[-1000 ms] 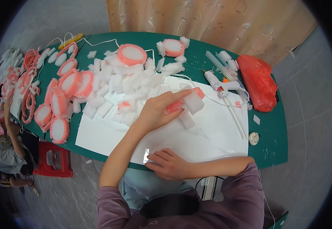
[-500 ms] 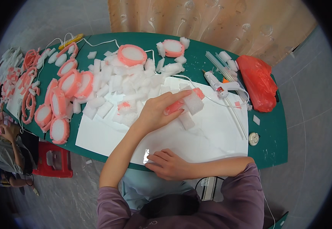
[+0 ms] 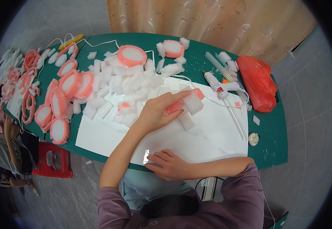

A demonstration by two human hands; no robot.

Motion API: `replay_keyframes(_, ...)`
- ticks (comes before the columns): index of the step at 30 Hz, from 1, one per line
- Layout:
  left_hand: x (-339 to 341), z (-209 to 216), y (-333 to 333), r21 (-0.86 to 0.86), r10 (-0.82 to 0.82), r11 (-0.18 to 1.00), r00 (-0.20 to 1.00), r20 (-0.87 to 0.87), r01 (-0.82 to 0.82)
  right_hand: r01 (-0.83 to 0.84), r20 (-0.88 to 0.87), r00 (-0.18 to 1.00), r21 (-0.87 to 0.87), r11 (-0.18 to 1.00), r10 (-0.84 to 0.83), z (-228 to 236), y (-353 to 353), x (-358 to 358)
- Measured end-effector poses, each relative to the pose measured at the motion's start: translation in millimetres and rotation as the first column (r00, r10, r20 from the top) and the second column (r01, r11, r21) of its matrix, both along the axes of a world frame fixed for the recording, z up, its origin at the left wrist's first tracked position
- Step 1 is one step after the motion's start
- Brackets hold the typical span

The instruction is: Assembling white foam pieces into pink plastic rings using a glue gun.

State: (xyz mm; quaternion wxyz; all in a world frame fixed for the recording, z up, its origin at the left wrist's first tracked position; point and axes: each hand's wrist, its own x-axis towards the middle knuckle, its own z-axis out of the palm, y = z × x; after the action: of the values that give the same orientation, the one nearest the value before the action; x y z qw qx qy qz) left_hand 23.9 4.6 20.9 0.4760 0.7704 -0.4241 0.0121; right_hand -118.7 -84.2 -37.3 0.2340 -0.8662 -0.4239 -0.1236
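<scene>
Left fingers hold pink foam; purple shirt bears faint lettering.

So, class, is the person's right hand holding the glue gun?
No, the glue gun lies near the far right corner of the white sheet, well away from the right hand at its near edge.

Small lettering, purple shirt, barely legible
</scene>
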Motion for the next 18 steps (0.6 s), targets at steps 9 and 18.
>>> replay_keyframes(9, 0.0, -0.3, 0.1, 0.002, -0.006, 1.000, 1.000, 0.007, 0.006, -0.002, -0.013, 1.000, -0.009, 1.000, 0.002, 0.0, -0.4, 0.2)
replay_keyframes(18, -0.2, -0.1, -0.1, -0.008, 0.000, 1.000, 1.000, 0.002, 0.000, -0.006, 0.002, 1.000, -0.014, 1.000, 0.006, -0.8, -1.0, 0.5)
